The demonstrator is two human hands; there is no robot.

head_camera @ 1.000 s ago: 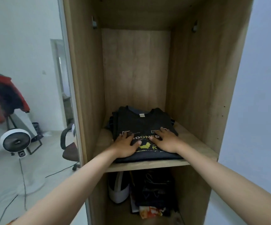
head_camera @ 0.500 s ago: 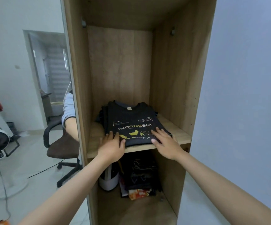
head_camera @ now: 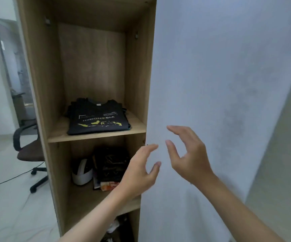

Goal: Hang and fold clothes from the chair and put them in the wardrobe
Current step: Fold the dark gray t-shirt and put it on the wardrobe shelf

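Far left, a black-armed swivel office chair [head_camera: 28,151] with a brown seat stands on the pale floor, nothing visible on the part of it in frame. Next right, the wooden wardrobe [head_camera: 38,84] stands open; its upper shelf [head_camera: 96,136] carries a stack of folded dark T-shirts [head_camera: 97,119], top one black with "INDONESIA" and a yellow map print facing up, collar toward the back panel, stack lying flat and roughly centred, clear of both side walls. Compartment below holds a white helmet-like object [head_camera: 82,172] beside a dark bundle [head_camera: 111,163] and some printed packaging; details too dim to tell. Left hand [head_camera: 139,172] is in the air in front of that lower compartment, at the wardrobe's right edge, fingers spread and loosely curved, thumb apart, holding nothing and touching nothing visible. Right hand [head_camera: 188,154] is just beside it, in front of the white wall [head_camera: 228,84], fingers half-curled with a wide gap to the thumb, also empty. Both hands sit below and to the right of the shirt stack, well apart from it; palms roughly face each other, fingertips near but not touching.
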